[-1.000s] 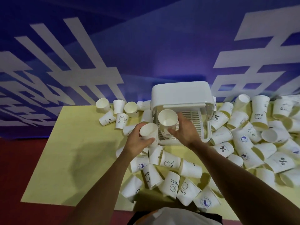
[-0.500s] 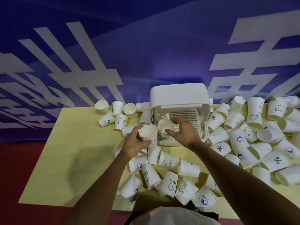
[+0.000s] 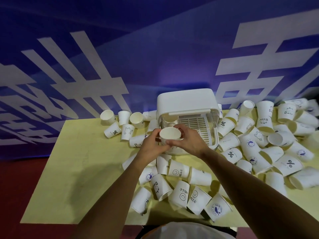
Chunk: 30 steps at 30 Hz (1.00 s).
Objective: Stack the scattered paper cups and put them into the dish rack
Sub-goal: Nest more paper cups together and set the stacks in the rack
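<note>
Paper cup (image 3: 170,134): white, plain, round mouth tipped toward the camera, inside bare. Held off the table just in front of the dish rack's open front, left half. Can't tell if it's a single cup or several nested.

Left hand (image 3: 150,145): fingers curled round the cup's left side, thumb near the rim. Right hand (image 3: 191,142): wrapped round the right side, fingertips on the wall below the rim. Both grip the same cup and the hands meet underneath.

Dish rack (image 3: 186,102): boxy with rounded corners, white opaque top, clear plastic side walls. White slatted tray (image 3: 193,123) as its floor. One upright cup (image 3: 168,121) shows in the left rear corner; the rest of the tray is bare slats.

Table (image 3: 77,161): flat, matte pale yellow. Loose cups lie all round the rack, mostly on their sides:
- small group (image 3: 124,121) to the left
- cluster with "HELLO" smiley prints (image 3: 177,171) near the person
- dense pile (image 3: 259,144) to the right, with "%" and bear prints

Behind is a blue backdrop (image 3: 155,57) with large white characters. Red floor (image 3: 17,187) lies to the left.
</note>
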Each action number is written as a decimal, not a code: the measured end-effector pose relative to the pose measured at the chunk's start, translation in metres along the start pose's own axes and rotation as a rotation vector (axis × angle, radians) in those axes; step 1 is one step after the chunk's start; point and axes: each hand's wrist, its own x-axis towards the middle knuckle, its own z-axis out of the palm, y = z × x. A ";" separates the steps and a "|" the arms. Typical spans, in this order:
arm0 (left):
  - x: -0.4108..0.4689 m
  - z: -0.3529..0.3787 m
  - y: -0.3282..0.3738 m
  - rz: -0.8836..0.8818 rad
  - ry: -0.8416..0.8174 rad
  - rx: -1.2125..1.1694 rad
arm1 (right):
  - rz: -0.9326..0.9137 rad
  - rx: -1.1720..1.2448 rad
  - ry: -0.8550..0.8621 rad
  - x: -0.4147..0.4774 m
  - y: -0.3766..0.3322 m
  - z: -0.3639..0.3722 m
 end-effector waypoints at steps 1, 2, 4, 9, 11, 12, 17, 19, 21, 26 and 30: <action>0.000 0.001 0.001 0.003 -0.004 0.002 | -0.004 -0.002 0.008 -0.001 0.000 0.000; -0.001 0.002 0.003 0.003 -0.003 0.002 | -0.003 0.004 0.025 0.000 0.000 -0.001; -0.002 0.002 0.003 -0.004 0.006 0.000 | 0.006 0.040 0.080 0.000 0.001 -0.003; -0.007 -0.002 -0.015 -0.032 0.030 -0.022 | -0.011 0.058 0.212 0.002 0.004 -0.006; -0.010 -0.006 -0.024 -0.064 0.035 -0.037 | -0.029 0.035 0.207 0.003 0.005 -0.004; -0.012 -0.009 -0.028 -0.082 0.036 -0.042 | -0.037 0.009 0.191 0.004 0.006 -0.002; -0.020 -0.021 -0.050 -0.149 0.067 -0.029 | -0.029 -0.095 0.133 0.007 0.017 0.008; -0.022 -0.025 -0.056 -0.169 0.085 -0.026 | -0.011 -0.144 0.125 0.007 0.018 0.009; -0.023 -0.027 -0.061 -0.178 0.100 -0.032 | -0.016 -0.226 0.160 0.007 0.016 0.012; -0.026 -0.032 -0.066 -0.175 0.114 -0.049 | -0.160 -0.349 0.218 0.009 0.004 0.031; -0.029 -0.039 -0.079 -0.202 0.118 -0.072 | -0.189 -0.392 0.122 0.012 -0.007 0.056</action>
